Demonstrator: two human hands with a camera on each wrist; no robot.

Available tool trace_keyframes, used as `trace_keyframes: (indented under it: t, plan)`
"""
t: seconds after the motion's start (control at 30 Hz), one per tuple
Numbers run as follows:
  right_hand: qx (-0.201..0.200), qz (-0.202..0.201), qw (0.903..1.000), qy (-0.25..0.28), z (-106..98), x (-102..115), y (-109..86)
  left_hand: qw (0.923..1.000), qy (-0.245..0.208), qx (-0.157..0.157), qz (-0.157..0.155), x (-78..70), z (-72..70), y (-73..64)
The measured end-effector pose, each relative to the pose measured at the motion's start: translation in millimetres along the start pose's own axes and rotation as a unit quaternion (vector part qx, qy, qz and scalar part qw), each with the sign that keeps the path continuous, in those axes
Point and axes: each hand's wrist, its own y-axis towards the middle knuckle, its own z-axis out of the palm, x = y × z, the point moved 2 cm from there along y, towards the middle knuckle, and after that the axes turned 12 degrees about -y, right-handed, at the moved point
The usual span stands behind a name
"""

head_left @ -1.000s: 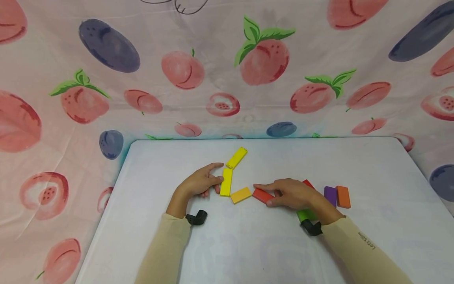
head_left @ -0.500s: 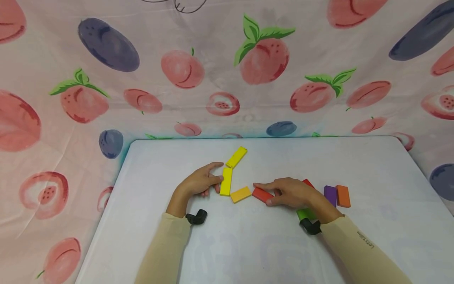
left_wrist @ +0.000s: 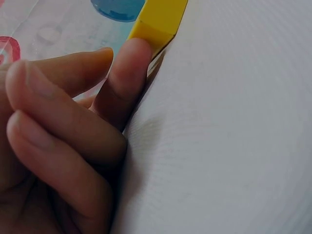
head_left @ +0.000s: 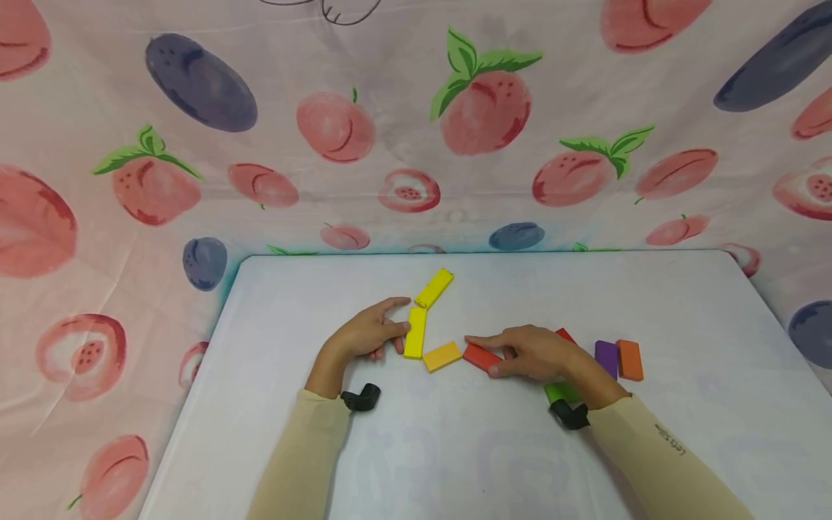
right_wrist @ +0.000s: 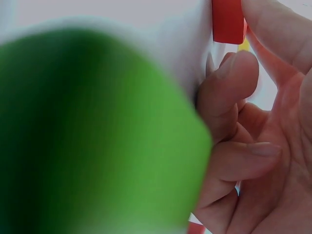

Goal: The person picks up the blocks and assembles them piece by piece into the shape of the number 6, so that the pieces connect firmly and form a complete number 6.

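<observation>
My left hand (head_left: 367,332) lies beside a yellow block (head_left: 416,334), its thumb touching the block's left side. The index finger reaches toward a second yellow block (head_left: 434,288), set at an angle above the first. In the left wrist view, one fingertip meets the end of a yellow block (left_wrist: 158,24) while other fingers curl loosely. A light-orange block (head_left: 442,357) lies by the first yellow block's lower end. To its right, my right hand (head_left: 536,352) pinches a red block (head_left: 481,357) between thumb and index finger, the block resting on the table.
Under my right wrist a green block (head_left: 560,392) is partly hidden; another red block (head_left: 565,336) shows behind the hand. A purple block (head_left: 606,358) and an orange block (head_left: 629,360) stand at the right. A fruit-print cloth (head_left: 403,130) hangs behind the white table (head_left: 455,448).
</observation>
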Motion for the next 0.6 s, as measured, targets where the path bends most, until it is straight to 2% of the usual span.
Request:
trace_keyframes:
  t: [0.6]
  plan:
    - [0.001, -0.008, 0.9999, 0.011, -0.2, -2.7, 0.7, 1.0, -0.002, -0.001, 0.002, 1.8, -0.6, 1.0]
